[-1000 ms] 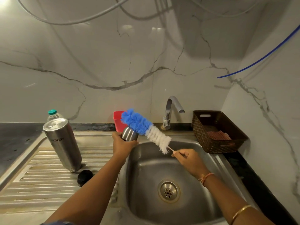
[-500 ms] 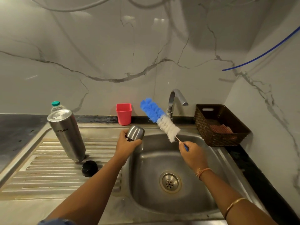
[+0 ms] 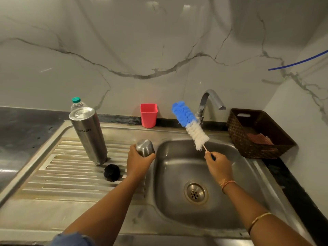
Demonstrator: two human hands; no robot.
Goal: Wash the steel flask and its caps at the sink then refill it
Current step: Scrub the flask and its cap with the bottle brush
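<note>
At the left rim of the sink [image 3: 170,196], the left hand [image 3: 140,164] grasps the steel cap [image 3: 144,147], fingers wrapped round its lower part and its closed, rounded end turned up toward the wall. The right hand [image 3: 218,166] pinches the thin handle of the brush [image 3: 190,125]. The bristles slant up and to the left in front of the tap [image 3: 209,100], apart from the cap. The flask [image 3: 88,135] stands on the drainboard [image 3: 53,174], with the black cap [image 3: 111,172] just beside its base. Judgement: scrubbing of the steel cap appears paused or finished. To do this step well, the cap's open mouth should face the brush or the tap, held over the basin so runoff drains, with a firm grip on the wet steel. Against one second ago, the brush no longer overlaps the cap but sits apart to the right, and the cap is lower, nearer the drainboard.
</note>
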